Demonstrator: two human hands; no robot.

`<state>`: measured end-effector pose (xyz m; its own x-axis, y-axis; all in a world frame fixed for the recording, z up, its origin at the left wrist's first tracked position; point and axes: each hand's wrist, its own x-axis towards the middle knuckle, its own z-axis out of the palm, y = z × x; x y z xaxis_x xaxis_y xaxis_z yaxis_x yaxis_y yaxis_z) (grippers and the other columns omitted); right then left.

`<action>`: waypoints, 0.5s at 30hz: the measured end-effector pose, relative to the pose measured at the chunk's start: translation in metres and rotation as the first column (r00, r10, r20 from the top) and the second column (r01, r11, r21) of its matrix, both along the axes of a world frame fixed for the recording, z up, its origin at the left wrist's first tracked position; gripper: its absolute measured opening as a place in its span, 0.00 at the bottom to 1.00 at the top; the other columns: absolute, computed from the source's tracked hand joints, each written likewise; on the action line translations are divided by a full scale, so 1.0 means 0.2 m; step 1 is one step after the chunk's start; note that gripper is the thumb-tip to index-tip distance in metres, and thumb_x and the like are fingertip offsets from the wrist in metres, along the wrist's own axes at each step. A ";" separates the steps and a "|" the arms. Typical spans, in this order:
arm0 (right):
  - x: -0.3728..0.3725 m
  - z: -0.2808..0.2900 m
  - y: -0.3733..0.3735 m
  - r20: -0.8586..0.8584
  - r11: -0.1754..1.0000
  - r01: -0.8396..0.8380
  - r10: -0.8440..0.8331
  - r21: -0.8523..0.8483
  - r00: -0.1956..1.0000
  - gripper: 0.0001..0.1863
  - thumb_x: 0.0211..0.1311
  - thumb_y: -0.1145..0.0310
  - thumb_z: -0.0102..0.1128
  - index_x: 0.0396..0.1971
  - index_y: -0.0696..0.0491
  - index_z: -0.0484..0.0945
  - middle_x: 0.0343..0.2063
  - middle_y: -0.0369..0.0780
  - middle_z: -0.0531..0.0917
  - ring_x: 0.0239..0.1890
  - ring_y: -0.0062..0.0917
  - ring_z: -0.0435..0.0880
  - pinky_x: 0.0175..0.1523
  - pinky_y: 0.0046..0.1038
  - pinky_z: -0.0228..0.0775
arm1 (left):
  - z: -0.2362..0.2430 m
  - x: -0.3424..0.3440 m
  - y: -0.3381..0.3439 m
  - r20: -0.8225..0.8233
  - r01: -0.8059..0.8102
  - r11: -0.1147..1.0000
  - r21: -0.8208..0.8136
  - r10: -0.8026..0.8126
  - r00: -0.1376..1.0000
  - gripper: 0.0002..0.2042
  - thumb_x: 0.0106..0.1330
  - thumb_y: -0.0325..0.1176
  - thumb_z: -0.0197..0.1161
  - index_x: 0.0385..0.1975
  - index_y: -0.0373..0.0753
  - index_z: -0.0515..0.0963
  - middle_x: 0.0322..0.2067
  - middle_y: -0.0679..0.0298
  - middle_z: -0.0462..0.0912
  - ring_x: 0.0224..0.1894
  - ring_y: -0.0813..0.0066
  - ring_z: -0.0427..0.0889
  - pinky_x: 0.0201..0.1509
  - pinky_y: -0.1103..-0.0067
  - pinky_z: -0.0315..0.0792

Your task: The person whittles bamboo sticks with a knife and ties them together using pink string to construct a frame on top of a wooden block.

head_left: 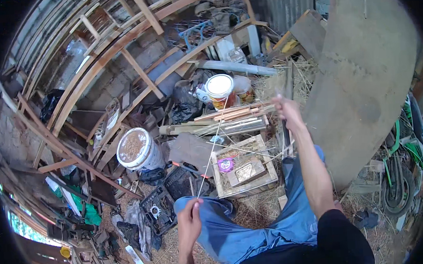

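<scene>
Head view: pinches a thin pale strip (212, 152) in the left hand (189, 222), slanting past the wooden box (249, 189) toward the white-lidded bucket (219, 86), risks snapping or dropping it if bent sharply or held loosely, and cannot make out the strip's lower end or any hold in the blurred right hand (288, 112).

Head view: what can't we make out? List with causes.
- Right hand, head view: motion blur; can't tell whether it grips anything.
- Thin pale strip, head view: the part within the left hand is hidden by its fingers.
- Large brown sheet, head view: upper end cut off by the top edge.
</scene>
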<state>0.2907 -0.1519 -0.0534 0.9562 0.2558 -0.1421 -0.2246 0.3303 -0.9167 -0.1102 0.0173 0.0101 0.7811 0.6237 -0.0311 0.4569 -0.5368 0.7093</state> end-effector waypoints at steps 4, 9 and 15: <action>-0.53 0.13 0.20 0.107 0.758 -0.538 0.609 -0.368 0.786 0.20 0.60 0.60 0.56 0.49 0.54 0.76 0.19 0.29 0.72 0.18 0.14 0.64 0.22 0.19 0.57 | -0.17 0.13 0.11 0.218 0.109 0.989 -0.095 -0.086 0.972 0.10 0.69 0.33 0.47 0.39 0.35 0.75 0.18 0.61 0.74 0.21 0.77 0.69 0.29 0.76 0.65; -0.85 0.04 0.38 0.015 0.501 -0.865 0.865 0.006 0.501 0.21 0.67 0.56 0.50 0.51 0.57 0.73 0.16 0.27 0.68 0.17 0.09 0.62 0.19 0.13 0.50 | -0.23 0.41 -0.02 0.228 0.145 0.989 -0.038 -0.133 0.965 0.09 0.69 0.32 0.49 0.37 0.36 0.76 0.21 0.61 0.76 0.22 0.75 0.72 0.30 0.76 0.68; -0.69 0.03 0.31 0.004 0.512 -0.850 0.857 -0.121 0.515 0.22 0.64 0.53 0.53 0.36 0.60 0.80 0.15 0.28 0.71 0.15 0.10 0.63 0.18 0.13 0.51 | -0.22 0.41 -0.06 0.205 0.130 0.984 0.120 -0.153 0.967 0.08 0.66 0.28 0.51 0.38 0.34 0.75 0.24 0.47 0.78 0.29 0.47 0.79 0.31 0.64 0.69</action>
<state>0.1536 -0.0902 -0.0479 0.2903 0.9421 -0.1679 -0.2994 -0.0772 -0.9510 -0.0273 0.0043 -0.0347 0.8429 0.4974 0.2051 0.2158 -0.6617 0.7180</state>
